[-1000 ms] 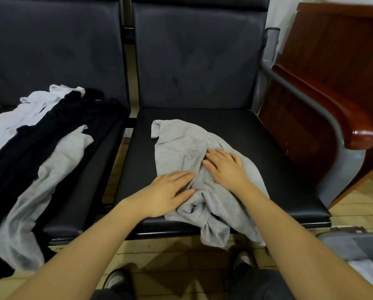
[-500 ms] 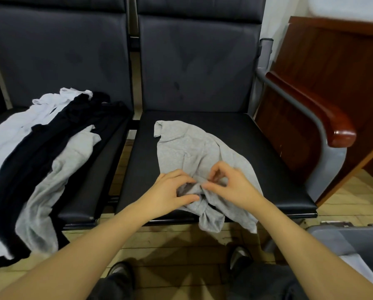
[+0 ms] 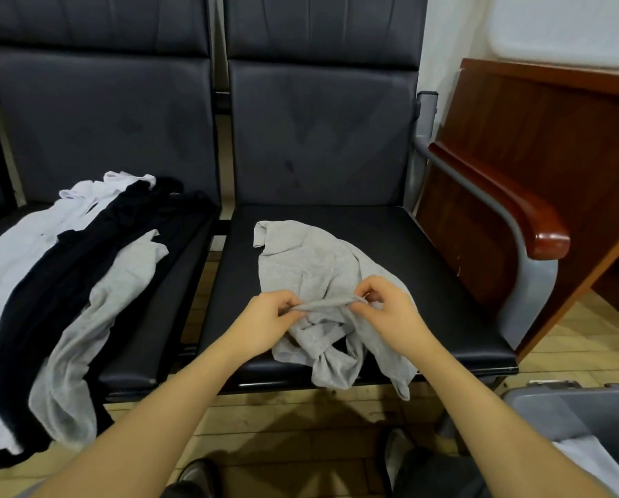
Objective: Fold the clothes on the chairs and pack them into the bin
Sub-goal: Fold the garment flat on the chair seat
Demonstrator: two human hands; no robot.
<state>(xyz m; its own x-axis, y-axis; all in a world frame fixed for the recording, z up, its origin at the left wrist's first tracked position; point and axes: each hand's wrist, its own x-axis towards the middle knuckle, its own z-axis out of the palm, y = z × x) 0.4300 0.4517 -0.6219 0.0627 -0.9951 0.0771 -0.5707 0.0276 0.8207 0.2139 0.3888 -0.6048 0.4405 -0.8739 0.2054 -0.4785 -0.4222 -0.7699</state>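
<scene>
On the left chair [image 3: 178, 318] white, black and grey clothes [image 3: 85, 282] lie unfolded, while our left hand [image 3: 264, 323] and right hand [image 3: 390, 316] pinch an edge of the crumpled grey shirt [image 3: 311, 267] mid-seat, the bin [image 3: 566, 415] near right seemingly holding one item.

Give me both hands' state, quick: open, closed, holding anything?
Left hand: closed, pinching a bunched edge of the grey garment.
Right hand: closed, pinching the same edge at its other end.
</scene>
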